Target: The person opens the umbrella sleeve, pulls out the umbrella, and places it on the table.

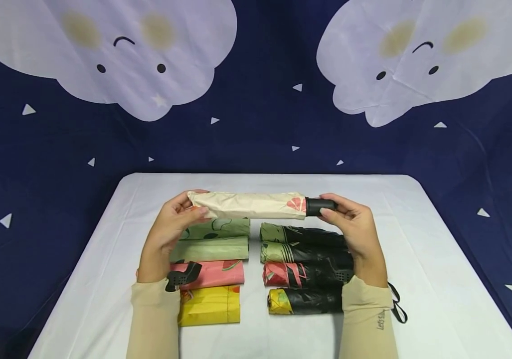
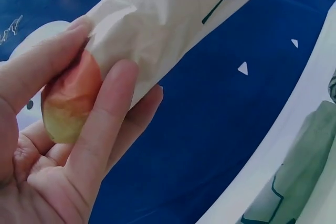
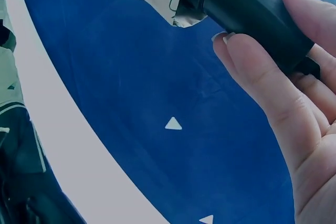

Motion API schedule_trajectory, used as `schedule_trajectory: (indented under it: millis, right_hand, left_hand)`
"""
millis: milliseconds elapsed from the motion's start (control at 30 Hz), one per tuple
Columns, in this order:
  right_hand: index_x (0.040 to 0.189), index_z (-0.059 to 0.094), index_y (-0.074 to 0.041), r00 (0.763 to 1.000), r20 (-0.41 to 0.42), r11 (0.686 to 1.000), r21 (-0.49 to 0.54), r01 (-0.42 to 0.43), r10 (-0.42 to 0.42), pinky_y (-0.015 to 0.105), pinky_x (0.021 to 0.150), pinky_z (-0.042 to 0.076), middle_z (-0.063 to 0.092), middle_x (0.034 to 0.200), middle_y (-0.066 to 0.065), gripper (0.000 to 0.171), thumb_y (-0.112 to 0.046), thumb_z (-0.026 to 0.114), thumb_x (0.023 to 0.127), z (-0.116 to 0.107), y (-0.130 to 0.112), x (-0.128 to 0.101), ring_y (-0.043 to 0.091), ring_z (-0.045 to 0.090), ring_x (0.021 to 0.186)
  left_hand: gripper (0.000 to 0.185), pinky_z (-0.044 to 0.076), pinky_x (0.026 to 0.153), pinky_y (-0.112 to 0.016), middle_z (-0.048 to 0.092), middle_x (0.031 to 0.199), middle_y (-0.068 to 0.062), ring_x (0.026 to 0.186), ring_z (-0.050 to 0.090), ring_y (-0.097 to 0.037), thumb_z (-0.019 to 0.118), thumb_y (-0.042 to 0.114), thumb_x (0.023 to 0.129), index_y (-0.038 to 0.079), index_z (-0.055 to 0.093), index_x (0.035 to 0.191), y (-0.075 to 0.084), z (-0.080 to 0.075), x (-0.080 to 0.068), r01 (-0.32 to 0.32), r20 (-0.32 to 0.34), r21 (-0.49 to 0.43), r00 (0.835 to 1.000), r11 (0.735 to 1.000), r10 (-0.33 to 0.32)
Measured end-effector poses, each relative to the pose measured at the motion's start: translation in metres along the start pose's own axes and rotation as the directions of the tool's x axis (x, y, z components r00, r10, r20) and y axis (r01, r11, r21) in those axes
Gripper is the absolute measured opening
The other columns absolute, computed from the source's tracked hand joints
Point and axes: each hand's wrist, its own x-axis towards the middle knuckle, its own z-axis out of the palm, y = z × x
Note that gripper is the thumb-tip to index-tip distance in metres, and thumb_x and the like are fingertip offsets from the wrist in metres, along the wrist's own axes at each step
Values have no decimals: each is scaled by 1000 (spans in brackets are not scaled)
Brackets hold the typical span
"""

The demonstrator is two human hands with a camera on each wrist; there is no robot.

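Hands hold a cream folded umbrella (image 1: 249, 205) level above the far half of the white surface (image 1: 439, 279), its long axis running left to right, parallel to the far edge. The left hand (image 1: 170, 229) pinches the cloth tip end, fingers (image 2: 105, 124) curled around it; the right hand (image 1: 354, 229) grips the black handle (image 1: 320, 206) between thumb and fingers (image 3: 262, 77). Each hand is equally near, one at each end. Beneath lie two columns of folded umbrellas: green, pink and yellow ones (image 1: 211, 269) toward the left edge, black-backed ones (image 1: 309, 264) toward the right.
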Motion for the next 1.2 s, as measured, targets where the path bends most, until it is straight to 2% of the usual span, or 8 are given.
schedule_trajectory:
  millis: [133, 233, 400, 567, 700, 867, 1000, 1200]
  right_hand:
    - [116, 56, 16, 1000, 3, 1000, 7, 4, -4, 38, 73, 53, 64, 104, 23, 35, 11, 64, 82, -6, -3, -3, 27, 67, 88]
    - [117, 55, 16, 1000, 12, 1000, 3, 0, 0, 38, 75, 53, 64, 104, 22, 35, 11, 63, 83, -11, -4, -2, 27, 67, 89]
    - [118, 54, 16, 999, -20, 999, 16, -36, 36, 39, 77, 52, 64, 105, 22, 36, 9, 62, 84, -23, -4, 1, 28, 66, 92]
    - [119, 52, 18, 996, -43, 995, 73, -72, 76, 39, 79, 51, 64, 105, 21, 36, 10, 61, 85, -37, -3, 4, 28, 65, 93]
    - [120, 50, 19, 996, -26, 992, 96, -78, 81, 39, 80, 50, 64, 106, 22, 36, 12, 59, 86, -44, -3, 6, 28, 65, 95]
    - [120, 51, 18, 997, -30, 992, 108, -70, 74, 40, 80, 50, 62, 110, 21, 35, 12, 58, 86, -49, -4, 8, 29, 64, 98]
    - [119, 51, 19, 997, -36, 990, 132, -58, 63, 41, 80, 50, 61, 112, 22, 34, 14, 56, 86, -53, -6, 9, 29, 63, 99]
    - [119, 50, 20, 997, -46, 989, 134, -60, 67, 41, 79, 50, 61, 110, 21, 34, 14, 56, 86, -65, -8, 8, 28, 64, 97]
  left_hand:
    - [42, 53, 78, -39, 59, 110, -17, 94, 63, -24, 65, -1, 86, -6, 51, 124, -5, -1, -1, 32, 2, 21, 999, 999, -32]
    - [41, 53, 80, -37, 60, 110, -16, 95, 62, -24, 66, 1, 86, -6, 51, 123, -5, -6, -2, 35, -20, 25, 999, 999, -35]
    - [42, 49, 87, -35, 59, 112, -14, 103, 60, -23, 62, -2, 87, -6, 48, 127, 3, -23, -1, 22, -51, -5, 998, 1000, -22]
    - [37, 50, 85, -34, 60, 107, -13, 97, 63, -23, 61, -5, 87, -6, 50, 122, 11, -38, -1, 38, -52, -5, 998, 999, -38]
    - [36, 51, 84, -35, 61, 107, -14, 96, 64, -24, 64, -3, 86, -5, 51, 120, 15, -41, 4, 62, -38, 31, 997, 998, -61]
    - [46, 51, 84, -34, 63, 110, -14, 97, 64, -23, 66, -1, 84, -4, 50, 127, 21, -45, 9, 95, -50, 80, 995, 992, -92]
    - [52, 51, 83, -32, 65, 107, -12, 95, 64, -21, 68, -2, 83, -4, 48, 131, 27, -51, 7, 111, -100, 62, 989, 992, -105]
    - [59, 49, 84, -37, 66, 107, -12, 94, 65, -20, 64, -7, 84, -10, 37, 136, 30, -65, 5, 80, -104, -7, 991, 997, -81]
